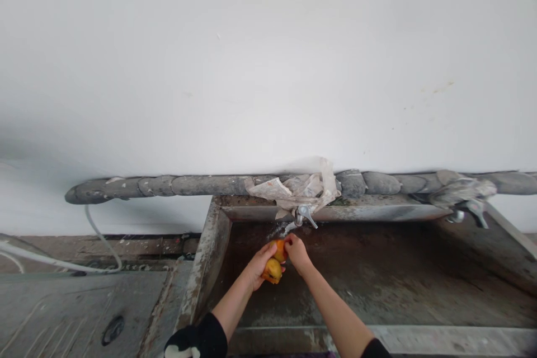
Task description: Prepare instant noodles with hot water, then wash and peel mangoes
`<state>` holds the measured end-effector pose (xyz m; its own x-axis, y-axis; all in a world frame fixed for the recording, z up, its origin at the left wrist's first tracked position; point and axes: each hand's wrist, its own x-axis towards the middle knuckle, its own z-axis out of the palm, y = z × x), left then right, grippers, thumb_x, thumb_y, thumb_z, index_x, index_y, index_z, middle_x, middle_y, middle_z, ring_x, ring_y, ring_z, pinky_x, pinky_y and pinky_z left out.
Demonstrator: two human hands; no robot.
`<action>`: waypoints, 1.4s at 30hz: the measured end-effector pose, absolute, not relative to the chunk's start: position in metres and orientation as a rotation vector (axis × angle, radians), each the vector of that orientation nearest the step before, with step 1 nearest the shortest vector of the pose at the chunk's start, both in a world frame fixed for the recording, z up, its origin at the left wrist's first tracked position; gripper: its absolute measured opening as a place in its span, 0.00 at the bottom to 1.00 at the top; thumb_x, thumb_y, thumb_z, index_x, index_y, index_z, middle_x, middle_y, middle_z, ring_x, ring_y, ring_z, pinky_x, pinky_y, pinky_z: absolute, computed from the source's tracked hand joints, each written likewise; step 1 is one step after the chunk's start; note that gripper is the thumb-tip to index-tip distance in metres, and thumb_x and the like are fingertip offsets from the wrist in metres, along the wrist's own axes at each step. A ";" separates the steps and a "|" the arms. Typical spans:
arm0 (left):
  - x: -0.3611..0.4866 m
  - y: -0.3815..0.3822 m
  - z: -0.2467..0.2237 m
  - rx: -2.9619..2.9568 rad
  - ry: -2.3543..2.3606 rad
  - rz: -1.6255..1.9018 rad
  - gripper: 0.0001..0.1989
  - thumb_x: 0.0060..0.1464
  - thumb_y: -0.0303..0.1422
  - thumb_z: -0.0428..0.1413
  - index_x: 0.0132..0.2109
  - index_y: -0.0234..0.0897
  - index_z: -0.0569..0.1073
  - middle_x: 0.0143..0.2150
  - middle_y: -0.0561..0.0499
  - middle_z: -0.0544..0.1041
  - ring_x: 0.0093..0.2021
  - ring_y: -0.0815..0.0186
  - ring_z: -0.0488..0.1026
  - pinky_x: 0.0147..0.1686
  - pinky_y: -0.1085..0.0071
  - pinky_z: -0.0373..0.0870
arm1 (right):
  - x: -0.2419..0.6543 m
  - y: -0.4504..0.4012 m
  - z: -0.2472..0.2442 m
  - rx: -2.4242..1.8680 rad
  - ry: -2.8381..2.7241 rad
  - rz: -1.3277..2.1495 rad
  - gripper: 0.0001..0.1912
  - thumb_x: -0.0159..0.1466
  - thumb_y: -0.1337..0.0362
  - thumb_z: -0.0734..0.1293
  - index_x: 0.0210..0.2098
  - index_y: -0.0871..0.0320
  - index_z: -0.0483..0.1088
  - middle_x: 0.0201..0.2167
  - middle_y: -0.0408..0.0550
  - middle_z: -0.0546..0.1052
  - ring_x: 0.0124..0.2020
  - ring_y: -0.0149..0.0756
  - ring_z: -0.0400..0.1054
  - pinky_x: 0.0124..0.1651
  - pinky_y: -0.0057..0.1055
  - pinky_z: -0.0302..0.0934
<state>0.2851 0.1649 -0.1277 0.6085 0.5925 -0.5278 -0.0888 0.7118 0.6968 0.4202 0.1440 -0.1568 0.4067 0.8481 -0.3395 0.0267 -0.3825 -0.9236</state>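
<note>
Two orange-yellow fruits are over the trough sink, below a running tap. My left hand is closed around them, with the lower yellow fruit near the palm and the upper orange fruit between the two hands. The fingers of my right hand are bent and pressed against the upper fruit's right side. Water splashes just behind the fruits, at the tap's mouth. What lies under the fingertips is too small to make out.
A wrapped pipe runs along the white wall behind the sink. At the right a second tap hangs over the trough. A pale hose curves at the left above a grey slab.
</note>
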 end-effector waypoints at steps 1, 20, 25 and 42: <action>0.284 0.166 -0.128 0.666 0.835 0.427 0.24 0.48 0.45 0.54 0.49 0.35 0.63 0.30 0.45 0.75 0.25 0.63 0.73 0.24 0.68 0.69 | 0.419 0.143 -0.158 -1.703 -0.725 1.115 0.07 0.61 0.66 0.63 0.28 0.62 0.65 0.23 0.39 0.68 0.24 0.28 0.63 0.31 0.30 0.61; 0.294 0.166 -0.139 0.733 0.857 0.661 0.26 0.46 0.42 0.58 0.52 0.38 0.64 0.46 0.44 0.74 0.42 0.62 0.73 0.37 0.70 0.71 | 0.411 0.132 -0.125 -1.623 -0.711 1.351 0.18 0.52 0.63 0.63 0.42 0.63 0.63 0.29 0.47 0.72 0.21 0.31 0.66 0.21 0.26 0.60; 0.294 0.164 -0.143 0.774 0.924 0.689 0.28 0.45 0.43 0.59 0.53 0.38 0.63 0.48 0.43 0.73 0.40 0.61 0.73 0.34 0.69 0.72 | 0.406 0.135 -0.130 -1.659 -0.771 1.271 0.17 0.52 0.65 0.62 0.40 0.63 0.62 0.28 0.47 0.70 0.20 0.31 0.63 0.19 0.26 0.57; 0.290 0.168 -0.135 0.851 0.958 0.648 0.26 0.46 0.44 0.57 0.50 0.37 0.66 0.39 0.44 0.77 0.33 0.62 0.75 0.31 0.69 0.72 | 0.406 0.128 -0.151 -1.532 -0.847 1.247 0.22 0.55 0.64 0.58 0.49 0.63 0.59 0.34 0.49 0.72 0.26 0.32 0.66 0.24 0.26 0.62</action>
